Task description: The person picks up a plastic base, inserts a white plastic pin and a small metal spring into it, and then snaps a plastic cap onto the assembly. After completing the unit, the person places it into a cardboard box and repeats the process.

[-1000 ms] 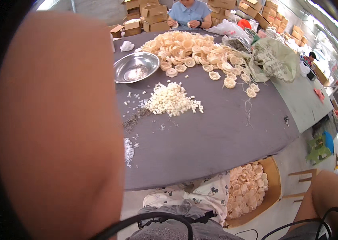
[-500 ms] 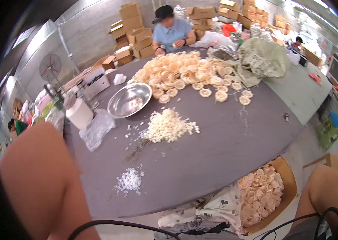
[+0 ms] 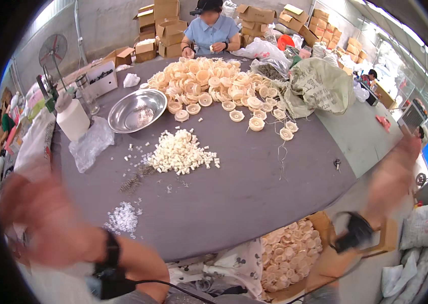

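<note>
My left hand (image 3: 47, 218) is raised at the left, smeared by motion, a black band with a cable at its wrist. Far to the right my right hand (image 3: 393, 175) is lifted too, blurred, with another black band. Neither shows clear fingers or a held thing. Nearest the left hand lies a small heap of tiny translucent rings (image 3: 123, 219) on the dark table (image 3: 234, 192). Beyond it are some thin dark metal springs or pins (image 3: 132, 183) and a pile of small cream plastic pieces (image 3: 177, 152). Farther back rests a shiny steel bowl (image 3: 137, 112).
A large mound of round cream plastic parts (image 3: 201, 81) covers the far side, before a seated person (image 3: 213, 35). A woven sack (image 3: 320, 86) stands right of it. A white bottle (image 3: 73, 119) and plastic bag (image 3: 92, 144) are left. Below the edge, a carton holds round parts (image 3: 290, 258).
Both forearms and hands have swung up into view, the left at the left and the right at the right. The view has shifted, so the table's things appear farther left.
</note>
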`<action>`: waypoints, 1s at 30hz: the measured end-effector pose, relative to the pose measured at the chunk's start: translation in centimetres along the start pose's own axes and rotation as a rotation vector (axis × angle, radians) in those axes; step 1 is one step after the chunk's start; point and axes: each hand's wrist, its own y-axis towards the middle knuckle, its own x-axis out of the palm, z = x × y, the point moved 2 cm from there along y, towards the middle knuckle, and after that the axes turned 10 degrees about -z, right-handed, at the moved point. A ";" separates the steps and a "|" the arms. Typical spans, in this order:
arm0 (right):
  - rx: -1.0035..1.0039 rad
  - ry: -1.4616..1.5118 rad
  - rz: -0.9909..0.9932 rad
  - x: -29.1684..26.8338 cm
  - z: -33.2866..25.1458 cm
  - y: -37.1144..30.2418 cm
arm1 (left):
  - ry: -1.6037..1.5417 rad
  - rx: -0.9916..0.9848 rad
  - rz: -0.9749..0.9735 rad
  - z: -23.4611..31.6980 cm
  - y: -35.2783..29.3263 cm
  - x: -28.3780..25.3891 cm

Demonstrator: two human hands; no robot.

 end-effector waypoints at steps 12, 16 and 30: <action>0.403 -0.559 -0.441 12.6 33.4 3.5 | 1.527 -1.791 -0.082 -34.1 -17.7 -24.6; 0.319 -0.495 -0.362 14.9 35.3 6.1 | 1.646 -1.801 -0.078 -38.0 -20.0 -30.8; 0.157 -0.333 -0.846 18.4 32.9 5.8 | 1.468 -1.522 -0.673 -42.3 -23.7 -26.4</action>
